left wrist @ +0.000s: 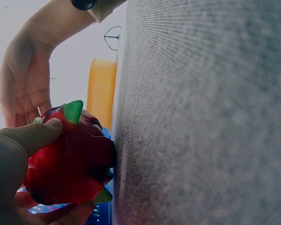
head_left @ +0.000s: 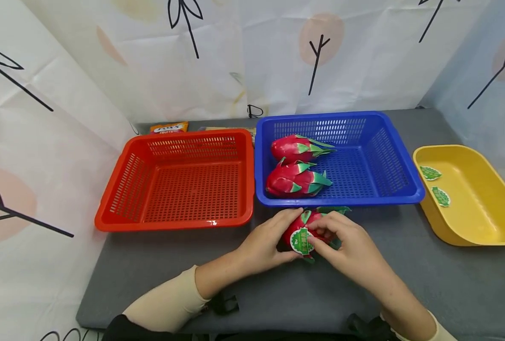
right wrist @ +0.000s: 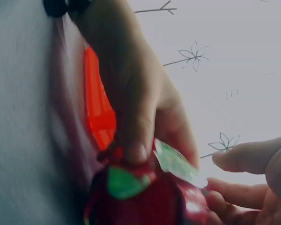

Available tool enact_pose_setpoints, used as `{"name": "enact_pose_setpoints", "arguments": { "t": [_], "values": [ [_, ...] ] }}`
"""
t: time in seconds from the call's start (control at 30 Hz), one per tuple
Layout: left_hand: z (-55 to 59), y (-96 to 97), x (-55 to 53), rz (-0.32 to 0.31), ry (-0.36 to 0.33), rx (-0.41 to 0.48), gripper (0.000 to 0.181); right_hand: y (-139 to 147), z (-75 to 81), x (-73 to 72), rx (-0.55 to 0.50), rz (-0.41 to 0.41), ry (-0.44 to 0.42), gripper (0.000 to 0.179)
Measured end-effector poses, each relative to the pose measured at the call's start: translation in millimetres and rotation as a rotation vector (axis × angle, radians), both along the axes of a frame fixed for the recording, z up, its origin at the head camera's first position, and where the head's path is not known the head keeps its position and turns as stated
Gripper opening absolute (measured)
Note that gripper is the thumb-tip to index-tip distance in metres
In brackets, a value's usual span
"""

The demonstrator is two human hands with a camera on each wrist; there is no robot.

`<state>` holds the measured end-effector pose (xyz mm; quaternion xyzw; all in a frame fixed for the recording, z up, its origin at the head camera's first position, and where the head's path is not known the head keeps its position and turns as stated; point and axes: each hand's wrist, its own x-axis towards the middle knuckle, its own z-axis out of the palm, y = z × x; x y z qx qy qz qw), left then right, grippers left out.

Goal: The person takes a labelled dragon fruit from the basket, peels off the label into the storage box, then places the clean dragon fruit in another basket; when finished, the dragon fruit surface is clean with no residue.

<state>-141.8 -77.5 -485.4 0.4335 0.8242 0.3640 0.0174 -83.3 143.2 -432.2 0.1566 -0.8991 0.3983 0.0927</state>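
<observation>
A red dragon fruit [head_left: 287, 234] with green-tipped scales lies on the grey table in front of the blue basket, in my left hand [head_left: 263, 244]. The left thumb and fingers grip its left side; the left wrist view shows them around the fruit [left wrist: 79, 159]. A green-and-white label [head_left: 299, 241] is on its upper face, and in the right wrist view one edge of the label [right wrist: 178, 164] stands raised. My right hand [head_left: 355, 246] has thumb and curled forefinger at the label's right edge. Two more dragon fruits [head_left: 297, 181] lie in the blue basket.
The blue basket [head_left: 342, 201] stands behind the hands, with a red basket [head_left: 173, 224] to its left. At the right, a yellow tray [head_left: 482, 189] holds two green labels [head_left: 441, 196]. An orange packet [head_left: 169, 127] lies behind the red basket, by the patterned cloth wall.
</observation>
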Motion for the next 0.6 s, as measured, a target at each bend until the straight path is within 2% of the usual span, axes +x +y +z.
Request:
{"name": "enact_pose_setpoints", "arguments": {
  "t": [0.2, 0.33, 0.5, 0.6],
  "values": [
    [-1.4, 0.1, -1.3, 0.001, 0.030, 0.005, 0.094, -14, -6.9, 8.6, 0.025, -0.104, 0.062, 0.026],
    [-0.6, -0.5, -1.5, 0.001, 0.058, 0.013, 0.093, -23, -8.2, 12.4, 0.019, -0.162, 0.091, 0.021],
    [-0.4, -0.9, -0.3, 0.010, 0.074, 0.016, 0.093, -31, -8.3, 13.5, 0.030, -0.214, 0.087, 0.019],
    [0.2, -0.4, 0.9, 0.013, 0.066, 0.018, 0.092, -33, -10.2, 14.0, 0.056, -0.230, 0.131, 0.022]
  ]
}}
